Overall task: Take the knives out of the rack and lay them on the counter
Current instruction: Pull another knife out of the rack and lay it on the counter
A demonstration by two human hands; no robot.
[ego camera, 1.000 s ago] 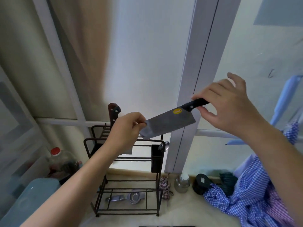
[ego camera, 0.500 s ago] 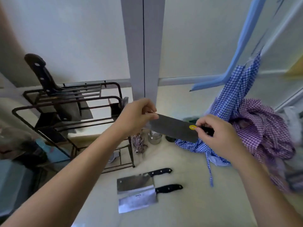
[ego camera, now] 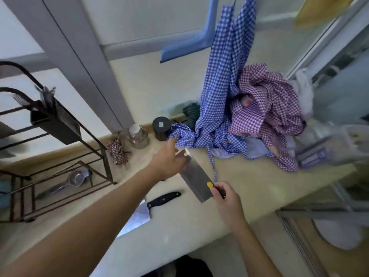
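Cleaver (ego camera: 196, 179) | right hand (ego camera: 227, 200) fingers grip handle | left hand (ego camera: 167, 161) fingers pinch blade tip | above surface (ego camera: 259, 176)

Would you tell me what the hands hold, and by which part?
A cleaver: right hand on its handle end, left hand at the blade's far end.

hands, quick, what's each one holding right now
Left hand: fingers on the far end of the cleaver blade, steadying it.
Right hand: closed on the cleaver's handle.
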